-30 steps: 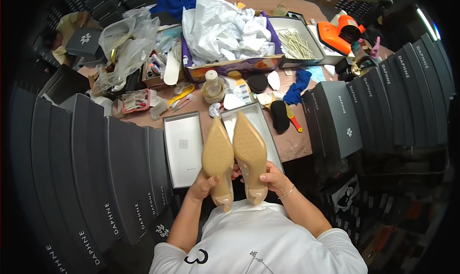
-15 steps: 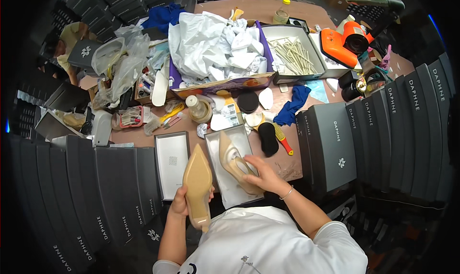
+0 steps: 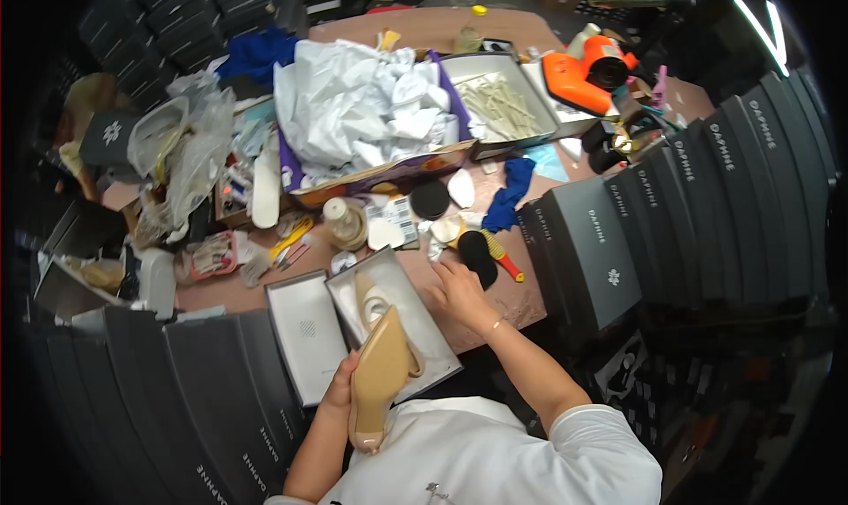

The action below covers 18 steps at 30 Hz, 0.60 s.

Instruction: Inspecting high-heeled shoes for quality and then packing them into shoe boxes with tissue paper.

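A beige pointed shoe (image 3: 374,390) is gripped in my left hand (image 3: 339,383), its tan sole turned up. Beneath its toe a second beige shoe (image 3: 364,286), partly hidden, lies in a grey shoe box (image 3: 430,346) with white lining. My right hand (image 3: 464,297) is empty above the table to the right of the box, fingers stretched forward and apart. Just beyond those fingertips are a black oval pad (image 3: 478,259), a brush with a red and yellow handle (image 3: 507,265) and some crumpled whitish pieces (image 3: 439,235).
The box lid (image 3: 305,333) lies left of the box. Dark shoe boxes stand in rows at left (image 3: 216,364) and right (image 3: 605,249). Farther back are a purple carton of crumpled white paper (image 3: 362,107), a box of thin sticks (image 3: 499,107), an orange tool (image 3: 574,85) and a bottle (image 3: 344,224).
My right hand has left the shoe in the box and moved toward the black pad. The held shoe has tilted and now overlaps the box. The whole view has shifted and turned.
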Tool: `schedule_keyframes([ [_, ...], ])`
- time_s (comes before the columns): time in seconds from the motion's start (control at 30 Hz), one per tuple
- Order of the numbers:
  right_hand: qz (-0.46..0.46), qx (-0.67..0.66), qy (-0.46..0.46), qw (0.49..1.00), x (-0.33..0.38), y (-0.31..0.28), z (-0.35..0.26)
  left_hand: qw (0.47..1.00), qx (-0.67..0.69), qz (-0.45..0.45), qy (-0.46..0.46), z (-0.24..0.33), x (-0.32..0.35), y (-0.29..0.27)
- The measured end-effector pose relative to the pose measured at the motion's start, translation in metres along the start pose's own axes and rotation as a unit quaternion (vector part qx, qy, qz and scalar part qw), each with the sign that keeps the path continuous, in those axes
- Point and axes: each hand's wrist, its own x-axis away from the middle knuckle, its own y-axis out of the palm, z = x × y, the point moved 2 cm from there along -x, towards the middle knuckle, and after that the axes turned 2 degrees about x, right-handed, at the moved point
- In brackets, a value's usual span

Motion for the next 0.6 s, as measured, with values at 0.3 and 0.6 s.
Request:
schedule_keyframes([
  [0.3,-0.118,0.308,0.050,0.943,-0.079,0.038,0.085,1.000,0.000,0.024,0.006,0.008,0.004,0.011],
  [0.6,0.048,0.085,-0.018,0.995,-0.082,-0.023,0.071,0.978,0.027,0.175,0.109,-0.020,0.005,-0.022],
])
